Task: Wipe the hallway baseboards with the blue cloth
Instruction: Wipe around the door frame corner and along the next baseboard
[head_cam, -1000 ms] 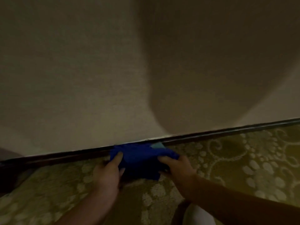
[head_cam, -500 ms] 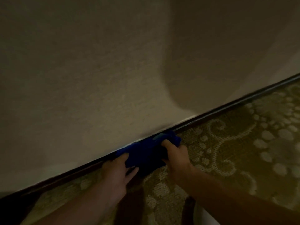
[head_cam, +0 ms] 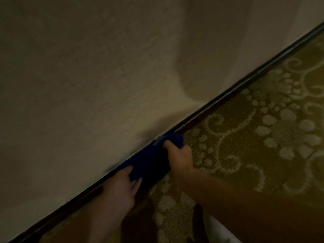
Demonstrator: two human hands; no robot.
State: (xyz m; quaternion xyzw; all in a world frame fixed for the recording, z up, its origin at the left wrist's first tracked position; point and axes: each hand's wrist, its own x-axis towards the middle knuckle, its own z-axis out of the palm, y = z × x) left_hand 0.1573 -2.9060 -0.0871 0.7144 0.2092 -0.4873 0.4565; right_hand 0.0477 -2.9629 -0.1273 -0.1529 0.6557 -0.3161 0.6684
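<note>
Both hands were on the blue cloth. My right hand gripped its far end, fingers curled over the bunched fabric, thumb on top. My left hand held the near end, fingers fairly straight and laid on the cloth, thumb spread apart on the carpet side (whether any finger was tucked under the fabric I couldn't tell, too dark).

Cloth was stretched between the two hands and pressed along the baseboard, a thin dark strip running diagonally from lower left to upper right where the wall met the carpet. A paler patch showed on the cloth's top edge near my right hand; could be a tag, but no writing was readable on it. No brand or label was legible anywhere.

Wall was plain, beige, lightly textured, with a rounded shadow over its right part. Carpet was olive-gold with pale scrolls and dot clusters. Something white showed at the bottom edge under my right forearm, blurred.
</note>
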